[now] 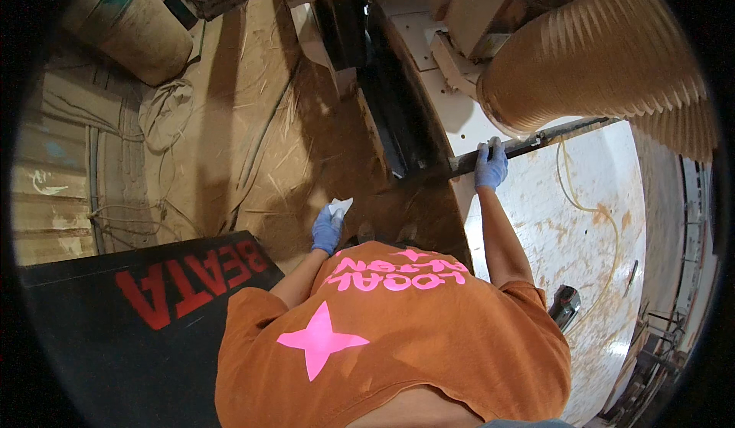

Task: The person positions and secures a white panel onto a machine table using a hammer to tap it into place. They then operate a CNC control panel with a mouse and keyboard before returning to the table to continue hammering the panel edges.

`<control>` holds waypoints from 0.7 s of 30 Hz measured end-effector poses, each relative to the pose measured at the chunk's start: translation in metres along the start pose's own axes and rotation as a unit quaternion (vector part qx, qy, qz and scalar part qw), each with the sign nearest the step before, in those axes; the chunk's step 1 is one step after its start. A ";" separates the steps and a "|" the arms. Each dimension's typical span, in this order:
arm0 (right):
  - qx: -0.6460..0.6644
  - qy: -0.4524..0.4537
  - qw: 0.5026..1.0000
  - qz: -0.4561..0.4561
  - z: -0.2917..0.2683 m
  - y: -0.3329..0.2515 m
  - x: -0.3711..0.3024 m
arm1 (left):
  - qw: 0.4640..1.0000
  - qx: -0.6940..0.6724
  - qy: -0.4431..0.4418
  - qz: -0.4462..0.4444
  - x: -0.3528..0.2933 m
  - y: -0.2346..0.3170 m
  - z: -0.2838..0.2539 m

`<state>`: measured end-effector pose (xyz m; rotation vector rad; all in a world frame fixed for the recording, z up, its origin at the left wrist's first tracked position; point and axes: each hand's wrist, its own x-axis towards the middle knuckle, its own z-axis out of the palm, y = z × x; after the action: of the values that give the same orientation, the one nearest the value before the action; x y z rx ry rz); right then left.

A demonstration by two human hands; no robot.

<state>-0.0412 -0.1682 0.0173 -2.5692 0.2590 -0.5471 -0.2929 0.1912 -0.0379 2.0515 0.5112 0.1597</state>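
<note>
As the wearer looks down past an orange T-shirt [383, 344] with pink print, both hands show in blue gloves. The left hand [328, 230] pinches a small white scrap [342, 207] — cloth or paper, one cannot tell — above the brown, debris-strewn floor [268, 152]. The right hand [491, 169] lays its fingers across a long dark bar [536, 142] over a dusty white table [566, 175]; whether they close around it cannot be told. Near that hand hangs a wide ribbed hose [589, 57]; at lower left stands a black panel [138, 359] with red lettering.
</note>
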 end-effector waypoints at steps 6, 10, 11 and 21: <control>0.011 -0.006 1.000 -0.006 0.011 0.013 0.002 | 0.942 -0.297 -0.061 -0.143 0.027 0.039 0.000; 0.021 -0.021 1.000 0.007 0.007 0.006 0.000 | 0.889 -0.407 -0.106 -0.181 0.048 0.058 -0.001; 0.021 -0.014 1.000 0.005 0.007 0.009 -0.001 | 0.884 -0.417 -0.113 -0.180 0.050 0.064 -0.001; -0.013 -0.002 1.000 0.008 0.007 0.005 0.002 | 0.977 -0.175 -0.069 -0.096 0.063 0.049 0.015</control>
<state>-0.0369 -0.1700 0.0105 -2.5902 0.2866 -0.5361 -0.2170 0.1838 -0.0095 1.6476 0.5500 -0.0104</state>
